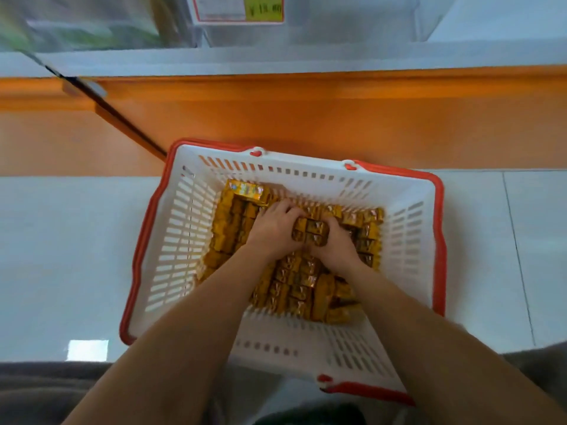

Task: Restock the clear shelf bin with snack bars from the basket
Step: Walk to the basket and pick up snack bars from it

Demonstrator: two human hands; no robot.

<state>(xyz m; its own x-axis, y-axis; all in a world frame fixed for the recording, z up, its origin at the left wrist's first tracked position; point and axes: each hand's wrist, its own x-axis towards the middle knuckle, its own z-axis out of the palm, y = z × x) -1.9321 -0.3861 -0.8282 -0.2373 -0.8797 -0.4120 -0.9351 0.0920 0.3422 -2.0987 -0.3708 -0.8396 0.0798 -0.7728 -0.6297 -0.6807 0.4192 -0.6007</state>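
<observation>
A white slotted basket [402,228] with a red rim stands on the pale floor, its bottom covered with several yellow-orange wrapped snack bars [294,283]. Both my hands are down inside it. My left hand [273,230] and my right hand [336,243] grip a small bunch of snack bars [311,233] between them, left fingers curled over its left side, right fingers over its right. The clear shelf bin [306,32] sits blurred at the top of the view, above the white shelf edge.
An orange base panel [306,118] runs under the shelf behind the basket. A price label [239,9] hangs on the bin front. Another clear bin [92,29] with greenish contents sits to the left. Grey floor tiles lie either side of the basket.
</observation>
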